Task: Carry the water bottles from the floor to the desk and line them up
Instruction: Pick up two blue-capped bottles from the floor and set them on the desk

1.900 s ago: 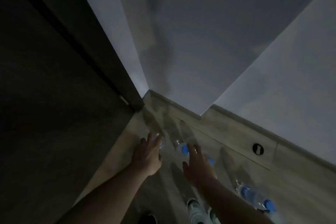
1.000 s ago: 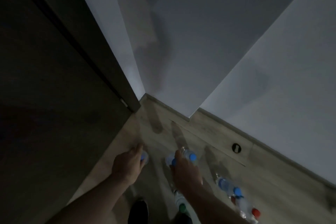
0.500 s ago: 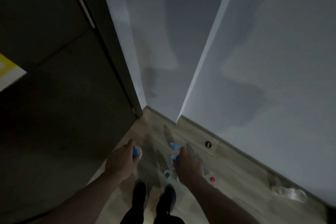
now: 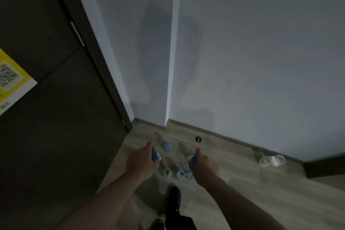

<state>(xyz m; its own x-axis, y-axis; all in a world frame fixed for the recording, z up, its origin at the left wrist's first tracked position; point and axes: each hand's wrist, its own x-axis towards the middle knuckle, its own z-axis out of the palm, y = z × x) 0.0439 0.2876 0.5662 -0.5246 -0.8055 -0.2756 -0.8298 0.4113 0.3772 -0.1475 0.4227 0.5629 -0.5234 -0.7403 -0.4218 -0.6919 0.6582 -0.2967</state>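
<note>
On the wooden floor (image 4: pixel 242 183), both hands (image 4: pixel 140 162) (image 4: pixel 203 166) grip blue-capped bottles (image 4: pixel 155 155) (image 4: pixel 190 160).

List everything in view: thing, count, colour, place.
held bottles: two, clear with blue caps, one in each hand above the floor
blue-capped bottle: one, standing on the floor near the wall corner
green-capped bottles: two, on the floor between the hands
crumpled plastic: one, clear, by the baseboard at right
door: one, dark, left
yellow sticker: one, on the door
floor socket: one, dark, round, near the baseboard
shoe: one, dark, bottom centre
left hand: grips a bottle
right hand: grips a bottle
</note>
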